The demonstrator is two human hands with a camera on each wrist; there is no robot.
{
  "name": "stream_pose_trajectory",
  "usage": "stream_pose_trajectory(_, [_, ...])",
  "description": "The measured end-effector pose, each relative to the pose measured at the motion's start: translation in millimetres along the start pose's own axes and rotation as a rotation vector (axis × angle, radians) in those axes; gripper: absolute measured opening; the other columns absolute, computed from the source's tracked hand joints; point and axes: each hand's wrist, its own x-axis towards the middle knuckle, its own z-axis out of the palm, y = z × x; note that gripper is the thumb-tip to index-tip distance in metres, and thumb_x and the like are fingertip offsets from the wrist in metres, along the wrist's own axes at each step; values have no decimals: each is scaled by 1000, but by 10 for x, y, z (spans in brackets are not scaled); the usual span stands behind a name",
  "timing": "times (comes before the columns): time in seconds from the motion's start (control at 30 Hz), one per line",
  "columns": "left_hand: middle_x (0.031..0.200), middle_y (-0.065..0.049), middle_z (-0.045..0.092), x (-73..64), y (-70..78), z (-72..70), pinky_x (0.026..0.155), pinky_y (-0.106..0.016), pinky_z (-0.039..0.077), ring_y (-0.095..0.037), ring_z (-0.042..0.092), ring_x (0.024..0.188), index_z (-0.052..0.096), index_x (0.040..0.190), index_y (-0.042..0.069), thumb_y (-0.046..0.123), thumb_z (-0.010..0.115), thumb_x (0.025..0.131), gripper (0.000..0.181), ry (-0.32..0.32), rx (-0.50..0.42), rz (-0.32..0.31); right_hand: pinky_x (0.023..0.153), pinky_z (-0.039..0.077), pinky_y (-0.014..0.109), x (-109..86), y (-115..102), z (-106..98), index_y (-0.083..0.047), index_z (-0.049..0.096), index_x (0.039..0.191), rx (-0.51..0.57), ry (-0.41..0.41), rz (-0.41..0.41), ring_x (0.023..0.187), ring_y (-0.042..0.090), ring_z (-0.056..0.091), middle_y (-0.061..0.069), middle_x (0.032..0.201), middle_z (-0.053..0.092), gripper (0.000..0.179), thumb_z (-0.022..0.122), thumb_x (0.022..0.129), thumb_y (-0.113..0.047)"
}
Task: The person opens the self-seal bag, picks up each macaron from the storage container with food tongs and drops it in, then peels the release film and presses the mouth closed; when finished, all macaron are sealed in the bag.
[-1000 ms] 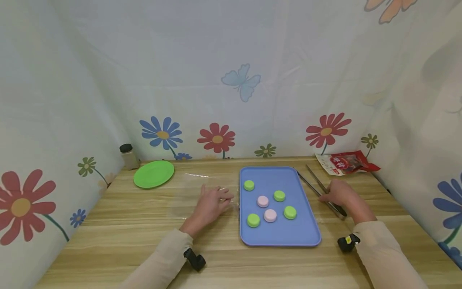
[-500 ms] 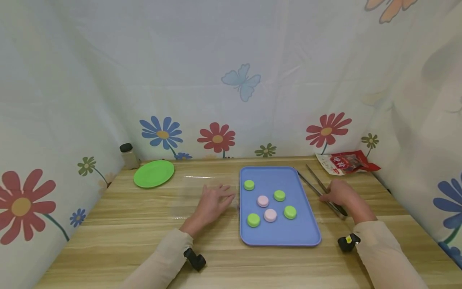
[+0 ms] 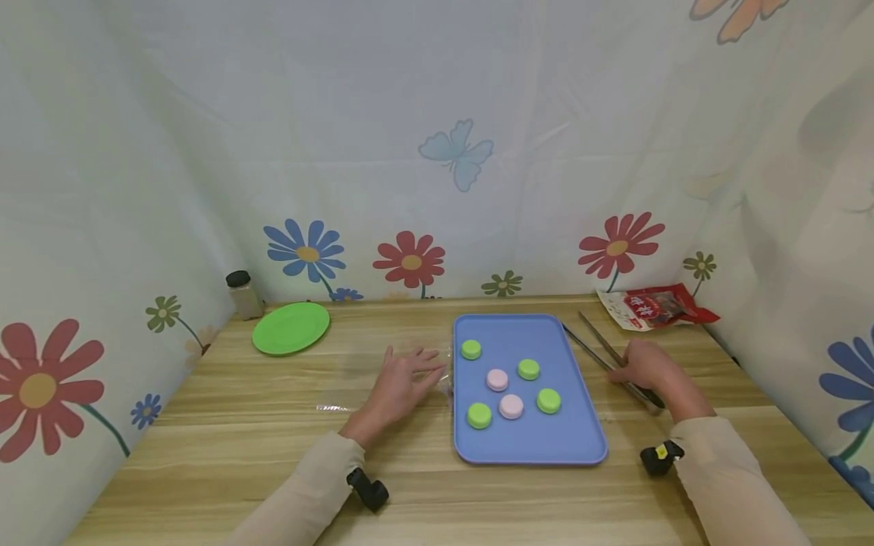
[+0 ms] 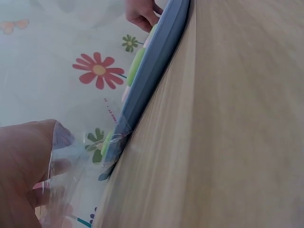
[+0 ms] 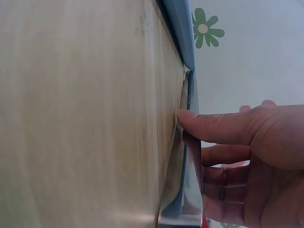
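The left hand (image 3: 398,385) reaches over the table just left of the tray, its fingers loosely extended, with see-through film across the thumb tip; whether the hand is inside the film or behind it, I can't tell. The right hand (image 3: 649,369) has the metal tongs (image 5: 194,187) pinched between thumb and fingers, just right of the tray.

Behind it all hangs a white cloth (image 3: 355,98) printed with flowers and butterflies. The table (image 3: 253,455) has a pale wood grain. On it lies a blue rectangular tray (image 3: 526,446), low-rimmed and round-cornered. The clear plastic film (image 4: 80,166) lies to the tray's left, so transparent that mostly its bright edges, creases and a little red print give it away. The tongs are long and slim, shiny and mirror-like in places, with two arms running from near right to far left and parted at the far end.

At far right sits a red and white packet (image 3: 655,308), at far left a flat, bright green plate (image 3: 291,328), and beside that a small jar (image 3: 247,302) with a black lid. Smallest are the smooth, round pieces scattered in the tray: four green discs (image 3: 548,401) and two pale pink discs (image 3: 511,407).
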Motion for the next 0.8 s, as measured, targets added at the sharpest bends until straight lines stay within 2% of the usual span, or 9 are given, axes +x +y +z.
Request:
stream_pose_trajectory(0.13, [130, -8, 65, 2, 0, -9, 114, -71, 1, -37, 46, 136, 77, 113, 11, 27, 68, 97, 24, -3, -20, -1, 50, 34, 26, -3, 51, -23, -9, 51, 58, -16, 6, -16, 52, 11, 38, -5, 54, 38, 38, 75, 86, -18])
stream_pose_trajectory(0.3, [131, -8, 65, 3, -5, -26, 115, -69, 0, -35, 46, 137, 77, 115, 11, 26, 70, 96, 25, -13, -49, -7, 56, 41, 32, -11, 123, -88, 4, 56, 77, 17, 19, -3, 63, 20, 47, 6, 68, 49, 22, 63, 92, -11])
stream_pose_trajectory(0.4, [131, -7, 65, 2, -8, -32, 115, -68, 0, -35, 45, 137, 77, 115, 12, 26, 71, 95, 25, -19, -63, -18, 57, 41, 34, -6, 171, -122, 8, 56, 87, 64, 44, -17, 67, 24, 49, 10, 74, 50, 21, 57, 95, -11])
stream_pose_trajectory(0.5, [131, -7, 65, 4, -3, -43, 115, -69, 1, -36, 46, 137, 77, 114, 13, 27, 71, 94, 25, -25, -67, -24, 57, 40, 33, 11, 190, -139, 9, 59, 93, 110, 77, -45, 67, 23, 48, 9, 74, 51, 25, 57, 97, -15])
stream_pose_trajectory(0.6, [131, -7, 65, 6, 0, -60, 114, -70, 2, -35, 46, 137, 78, 113, 12, 27, 72, 93, 25, -33, -69, -25, 58, 40, 33, 29, 159, -148, 10, 63, 101, 141, 108, -53, 69, 22, 49, 8, 76, 53, 37, 59, 100, -27])
stream_pose_trajectory(0.7, [131, -7, 64, 8, -14, -78, 113, -71, 2, -35, 45, 137, 78, 113, 11, 27, 72, 93, 26, -46, -77, -27, 62, 43, 33, 28, 60, -159, 9, 66, 110, 153, 142, -56, 75, 24, 51, 9, 82, 57, 49, 63, 99, -39])
stream_pose_trajectory(0.8, [131, -9, 65, 14, -54, -88, 112, -73, 3, -36, 47, 136, 78, 110, 10, 23, 74, 92, 23, -47, -84, -25, 65, 45, 34, 6, -75, -175, 8, 67, 116, 151, 164, -82, 79, 25, 53, 11, 88, 61, 57, 67, 95, -45])
